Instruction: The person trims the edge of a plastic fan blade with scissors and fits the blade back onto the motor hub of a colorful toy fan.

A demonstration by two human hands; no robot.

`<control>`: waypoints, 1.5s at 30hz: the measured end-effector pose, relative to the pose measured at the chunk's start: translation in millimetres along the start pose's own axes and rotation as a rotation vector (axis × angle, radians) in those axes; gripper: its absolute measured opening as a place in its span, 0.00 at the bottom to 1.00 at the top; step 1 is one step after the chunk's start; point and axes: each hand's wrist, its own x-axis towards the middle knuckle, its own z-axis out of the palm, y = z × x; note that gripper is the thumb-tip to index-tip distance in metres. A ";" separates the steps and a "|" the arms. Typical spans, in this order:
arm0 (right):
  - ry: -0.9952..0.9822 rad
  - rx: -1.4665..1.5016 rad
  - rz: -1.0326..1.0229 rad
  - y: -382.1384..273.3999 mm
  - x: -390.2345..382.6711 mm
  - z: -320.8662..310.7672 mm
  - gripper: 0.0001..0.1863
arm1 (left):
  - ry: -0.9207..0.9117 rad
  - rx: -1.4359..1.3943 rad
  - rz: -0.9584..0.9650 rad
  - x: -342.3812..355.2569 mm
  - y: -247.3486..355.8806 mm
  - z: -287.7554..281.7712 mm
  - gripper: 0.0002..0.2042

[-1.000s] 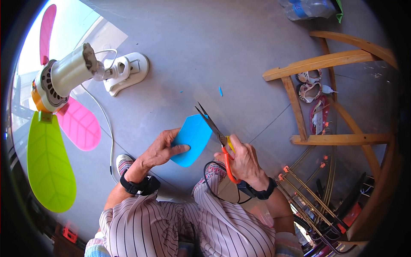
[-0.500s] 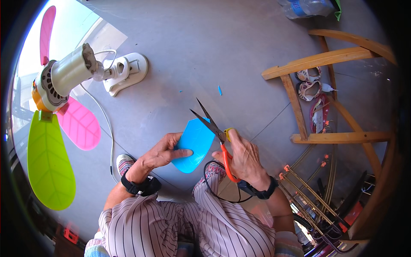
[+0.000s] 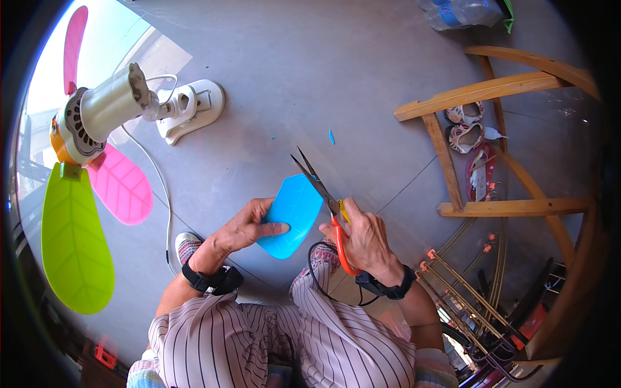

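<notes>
Grey floor spreads between fan and wooden frame. Left grip pinches the blue sheet; right grip clasps scissors at its edge.

No text can be read; the blue label on a clear bottle beyond the wooden frame is illegible.

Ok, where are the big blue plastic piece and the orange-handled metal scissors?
Big blue plastic piece (image 3: 291, 210), head view: middle of its face.
Orange-handled metal scissors (image 3: 332, 204), head view: the metal near the pivot.
</notes>
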 end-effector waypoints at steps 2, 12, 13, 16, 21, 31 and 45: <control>-0.005 -0.004 0.019 0.9 -0.8 0.3 0.26 | 0.007 -0.002 -0.010 0.1 -0.6 -0.9 0.18; 0.203 0.104 0.053 13.2 -1.6 15.2 0.19 | -0.012 -0.081 -0.017 -0.7 2.0 2.3 0.15; 0.201 0.105 0.049 15.7 -1.6 13.6 0.19 | 0.023 -0.115 -0.029 -1.7 2.4 0.0 0.15; 0.171 0.177 0.178 26.8 -6.6 4.8 0.18 | 0.055 -0.080 -0.023 -3.2 0.9 -2.4 0.14; 0.155 0.289 0.104 10.2 -4.3 8.3 0.19 | 0.058 -0.077 0.005 -1.6 -3.8 -2.0 0.14; 0.088 0.599 0.159 -20.6 21.6 23.1 0.16 | 0.043 -0.116 0.008 0.1 -3.7 6.9 0.23; 0.001 0.306 0.160 1.9 0.0 16.5 0.22 | 0.524 -0.018 0.248 8.1 -2.4 -1.3 0.18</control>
